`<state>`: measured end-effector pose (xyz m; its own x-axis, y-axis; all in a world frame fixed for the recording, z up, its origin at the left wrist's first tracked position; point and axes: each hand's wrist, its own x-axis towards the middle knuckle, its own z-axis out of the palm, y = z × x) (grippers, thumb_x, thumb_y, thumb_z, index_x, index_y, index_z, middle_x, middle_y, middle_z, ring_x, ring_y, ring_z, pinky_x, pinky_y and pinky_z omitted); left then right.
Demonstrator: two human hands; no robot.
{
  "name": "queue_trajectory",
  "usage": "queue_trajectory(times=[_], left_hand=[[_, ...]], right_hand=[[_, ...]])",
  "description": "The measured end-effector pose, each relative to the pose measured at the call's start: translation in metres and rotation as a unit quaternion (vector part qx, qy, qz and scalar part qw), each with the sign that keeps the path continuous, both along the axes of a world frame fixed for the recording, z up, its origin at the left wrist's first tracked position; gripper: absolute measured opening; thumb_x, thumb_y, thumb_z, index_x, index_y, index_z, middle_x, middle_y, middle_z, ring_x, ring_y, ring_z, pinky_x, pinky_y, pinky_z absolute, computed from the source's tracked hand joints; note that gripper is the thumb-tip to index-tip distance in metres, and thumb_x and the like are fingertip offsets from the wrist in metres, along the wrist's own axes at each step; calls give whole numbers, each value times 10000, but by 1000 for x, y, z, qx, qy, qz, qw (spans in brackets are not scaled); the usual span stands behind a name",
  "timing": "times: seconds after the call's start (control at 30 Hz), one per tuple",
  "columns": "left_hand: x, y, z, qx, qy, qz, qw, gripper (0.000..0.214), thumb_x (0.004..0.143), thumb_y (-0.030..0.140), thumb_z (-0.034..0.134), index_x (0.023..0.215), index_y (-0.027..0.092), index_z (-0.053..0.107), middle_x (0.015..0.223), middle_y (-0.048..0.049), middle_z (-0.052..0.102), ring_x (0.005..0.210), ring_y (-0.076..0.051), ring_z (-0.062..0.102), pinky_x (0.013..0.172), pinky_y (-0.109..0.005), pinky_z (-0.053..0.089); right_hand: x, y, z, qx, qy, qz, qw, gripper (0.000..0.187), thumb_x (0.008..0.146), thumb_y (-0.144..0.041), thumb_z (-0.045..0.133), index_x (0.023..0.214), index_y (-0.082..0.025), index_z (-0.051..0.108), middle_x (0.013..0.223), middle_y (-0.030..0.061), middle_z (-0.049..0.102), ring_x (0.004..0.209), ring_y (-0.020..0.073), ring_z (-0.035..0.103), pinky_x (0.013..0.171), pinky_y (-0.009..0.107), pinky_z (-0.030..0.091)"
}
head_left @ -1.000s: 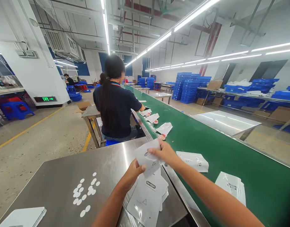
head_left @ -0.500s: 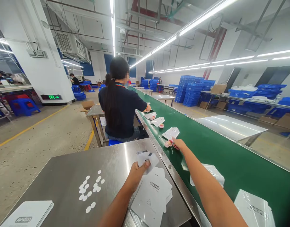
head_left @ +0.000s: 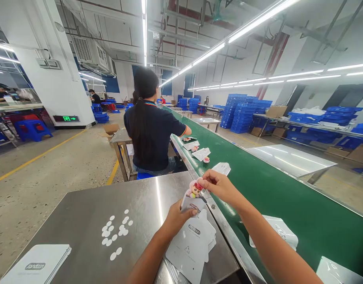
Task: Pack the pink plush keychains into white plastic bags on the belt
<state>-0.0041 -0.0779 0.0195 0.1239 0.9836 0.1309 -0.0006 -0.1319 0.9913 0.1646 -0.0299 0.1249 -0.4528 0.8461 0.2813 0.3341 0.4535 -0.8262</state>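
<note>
Left hand (head_left: 177, 216): grip clenched on a white pouch (head_left: 193, 205), mouth held upward and tilted toward the other hand, above the counter's far right corner.
Right hand (head_left: 220, 185): fingertip grip pinched on a small pink-haired doll figure (head_left: 195, 189), right at the pouch mouth and touching its top edge; the low hold seems to keep the figure's body free of the fingers.
Pouch stack (head_left: 190, 246): lies flat along the counter's right edge, directly under the left hand, likely for short reach.
Round white stickers (head_left: 114, 232): scattered mid-counter, apart from the stack.
Flat white packs (head_left: 36, 262): near left corner.
Counter (head_left: 80, 209): brushed steel, glare streaks.
Conveyor belt (head_left: 258, 189): green, butting against the right edge, carrying loose pouches (head_left: 276, 233).
Room: a co-worker (head_left: 151, 130) seated ahead; blue crates (head_left: 240, 112) stacked beyond; strip lights overhead.
</note>
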Motion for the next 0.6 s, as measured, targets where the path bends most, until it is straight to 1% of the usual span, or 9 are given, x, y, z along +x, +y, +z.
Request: queue_trajectory(times=[0.1, 0.17, 0.23, 0.27, 0.33, 0.4, 0.43, 0.5, 0.6], left_hand=[[1, -1, 2, 0, 8, -6, 1000, 352, 677, 406, 672, 920, 155, 632, 825, -25, 651, 746, -186, 565, 656, -261, 418], [1, -2, 2, 5, 21, -5, 1000, 354, 672, 408, 676, 917, 156, 627, 817, -22, 646, 745, -186, 562, 648, -260, 417], [1, -3, 3, 13, 37, -5, 999, 349, 661, 396, 687, 906, 154, 625, 812, -24, 638, 753, -190, 558, 648, -264, 417], [1, -4, 4, 20, 43, -7, 999, 339, 662, 384, 687, 903, 153, 625, 819, -28, 635, 763, -193, 557, 653, -267, 418], [2, -6, 7, 38, 50, -17, 998, 330, 674, 349, 680, 937, 159, 623, 870, -39, 636, 804, -205, 560, 678, -276, 425], [3, -9, 11, 55, 57, -27, 996, 325, 703, 330, 655, 987, 177, 616, 922, -42, 639, 838, -214, 565, 696, -285, 433], [4, -11, 13, 65, 65, -28, 995, 318, 714, 328, 645, 996, 185, 616, 937, -41, 642, 848, -218, 567, 706, -290, 437], [6, -15, 16, 86, 88, -26, 992, 279, 732, 341, 624, 969, 194, 634, 926, -37, 653, 845, -225, 576, 726, -308, 442], [7, -17, 19, 105, 85, -55, 989, 391, 702, 410, 652, 1035, 206, 630, 1002, -52, 659, 923, -260, 579, 816, -352, 434]], right_hand=[[5, -8, -2, 18, -68, -2, 997, 302, 763, -497, 561, 727, -198, 556, 553, -47, 477, 505, 84, 388, 452, 204, 288], [4, -9, -5, 36, -98, 0, 995, 287, 783, -488, 540, 748, -207, 587, 581, -34, 528, 524, 97, 434, 468, 214, 331], [1, -10, -7, 96, -126, 5, 987, 256, 802, -451, 533, 742, -222, 631, 723, 1, 615, 659, 133, 534, 592, 260, 426], [-1, -12, -7, 135, -139, 15, 981, 253, 812, -429, 529, 717, -228, 649, 867, 24, 643, 800, 165, 566, 707, 303, 449], [-4, -19, -8, 196, -170, 58, 964, 313, 847, -398, 489, 655, -226, 666, 1188, 30, 563, 1121, 229, 471, 930, 388, 375], [-4, -29, -7, 210, -215, 107, 948, 357, 873, -406, 440, 679, -227, 680, 1373, -8, 402, 1285, 258, 291, 1021, 429, 289], [-3, -35, -7, 209, -239, 118, 941, 347, 870, -426, 437, 727, -232, 687, 1408, -17, 350, 1310, 269, 241, 1032, 444, 275], [1, -46, -7, 216, -274, 115, 930, 309, 853, -447, 461, 809, -246, 692, 1415, -10, 339, 1305, 289, 250, 1033, 476, 265], [15, -54, -7, 237, -278, 88, 927, 291, 874, -390, 438, 833, -248, 688, 1260, 41, 518, 1167, 269, 443, 977, 455, 340]])
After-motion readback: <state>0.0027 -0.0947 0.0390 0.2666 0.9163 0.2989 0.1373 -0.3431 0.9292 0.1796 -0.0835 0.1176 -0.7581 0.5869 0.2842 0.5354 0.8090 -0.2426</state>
